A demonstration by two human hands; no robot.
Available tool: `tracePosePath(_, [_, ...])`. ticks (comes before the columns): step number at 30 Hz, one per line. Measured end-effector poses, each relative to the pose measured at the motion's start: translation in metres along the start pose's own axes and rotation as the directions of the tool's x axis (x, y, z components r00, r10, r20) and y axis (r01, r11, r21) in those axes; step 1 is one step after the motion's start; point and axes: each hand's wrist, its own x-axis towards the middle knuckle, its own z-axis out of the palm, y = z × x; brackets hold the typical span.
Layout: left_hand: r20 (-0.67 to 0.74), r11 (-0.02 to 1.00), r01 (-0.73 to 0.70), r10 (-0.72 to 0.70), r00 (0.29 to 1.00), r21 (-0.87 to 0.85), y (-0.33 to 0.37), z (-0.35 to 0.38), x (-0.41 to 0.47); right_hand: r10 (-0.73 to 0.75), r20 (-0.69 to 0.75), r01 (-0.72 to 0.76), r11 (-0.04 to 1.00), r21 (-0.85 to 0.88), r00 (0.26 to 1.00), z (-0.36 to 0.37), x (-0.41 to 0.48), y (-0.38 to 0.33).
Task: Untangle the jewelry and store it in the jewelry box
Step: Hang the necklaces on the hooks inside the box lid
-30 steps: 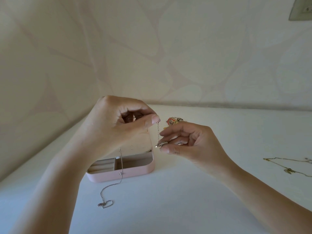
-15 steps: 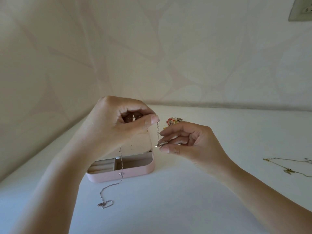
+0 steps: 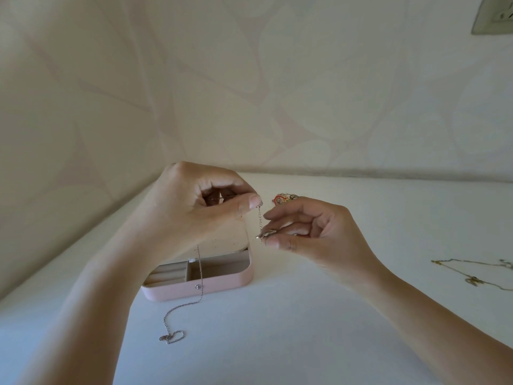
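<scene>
Silver chain: a thin silver link necklace point(image 3: 260, 218); one short taut stretch spans both hands above the right rear corner of the rounded pink jewelry box point(image 3: 177, 294). The rest hangs from under the left hand, crosses the box's front wall and ends in a small loop on the white table point(image 3: 277, 343) just in front of the box.
Left hand: point(image 3: 194, 207) thumb and forefinger pinch the stretch's upper end; the other fingers curl inward.
Right hand: point(image 3: 313, 234) just right of the box, thumb and a fingertip pinch the lower end; the forefinger reaches out above.
Change: next to nothing over the last second; both pinches and the loop stay put. This reads as slow picking at a snag, with no part of the chain stored yet.
Hard to tell: whether the right hand's pinch holds a knot or a clasp, and whether the small round stud on the front wall belongs to the box or the chain.
Cut off: a gold chain point(image 3: 472, 276), well right of the box, runs out of frame.
Half hidden: a small multicoloured trinket point(image 3: 284, 198) behind the box.
</scene>
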Motion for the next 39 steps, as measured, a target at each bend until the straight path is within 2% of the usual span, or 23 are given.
tracePosePath(5, [0.088, 1.000, 0.022, -0.023, 0.996, 0.016, -0.001, 0.003, 0.001, 0.018, -0.004, -0.018, 0.997, 0.069, 1.000, -0.002, 0.002, 0.001])
tracePosePath(13, [0.149, 0.986, 0.069, -0.093, 0.984, 0.154, -0.006, 0.022, 0.004, 0.152, 0.089, -0.169, 0.955, 0.242, 0.984, -0.006, 0.006, 0.009])
tracePosePath(16, [0.131, 0.988, 0.044, -0.064, 0.989, 0.145, -0.013, 0.029, 0.006, 0.191, 0.083, -0.205, 0.956, 0.210, 0.978, -0.008, 0.006, 0.009])
tracePosePath(18, [0.137, 0.988, 0.035, -0.055, 0.989, 0.148, -0.016, 0.034, 0.007, 0.226, 0.058, -0.231, 0.967, 0.108, 0.972, -0.013, 0.007, 0.008])
tracePosePath(20, [0.159, 0.981, 0.050, -0.081, 0.984, 0.190, -0.019, 0.040, 0.007, 0.299, 0.065, -0.300, 0.954, 0.018, 0.952, -0.022, 0.008, 0.006])
tracePosePath(24, [0.203, 0.960, 0.079, -0.137, 0.970, 0.270, -0.023, 0.046, 0.007, 0.386, 0.067, -0.387, 0.922, -0.005, 0.920, -0.047, 0.013, 0.001])
tracePosePath(27, [0.251, 0.954, 0.089, -0.165, 0.954, 0.288, -0.023, 0.042, 0.008, 0.365, 0.012, -0.364, 0.927, 0.086, 0.931, -0.068, 0.019, -0.002])
tracePosePath(29, [0.270, 0.952, 0.119, -0.198, 0.942, 0.283, -0.025, 0.033, 0.011, 0.351, -0.061, -0.329, 0.915, 0.233, 0.934, -0.081, 0.023, -0.004])
tracePosePath(31, [0.267, 0.956, 0.178, -0.239, 0.934, 0.233, -0.029, 0.021, 0.012, 0.339, -0.150, -0.253, 0.876, 0.411, 0.929, -0.094, 0.026, -0.003])
tracePosePath(34, [0.298, 0.953, 0.298, -0.271, 0.915, -0.049, -0.038, -0.002, 0.012, 0.366, -0.279, -0.141, 0.793, 0.592, 0.888, -0.114, 0.029, 0.003])
tracePosePath(36, [0.294, 0.927, 0.337, -0.280, 0.914, -0.165, -0.049, -0.015, 0.013, 0.394, -0.345, -0.081, 0.750, 0.656, 0.852, -0.124, 0.030, 0.008])
tracePosePath(39, [0.260, 0.857, 0.433, -0.367, 0.893, -0.280, -0.069, -0.034, 0.013, 0.417, -0.408, -0.018, 0.716, 0.698, 0.812, -0.131, 0.031, 0.017])
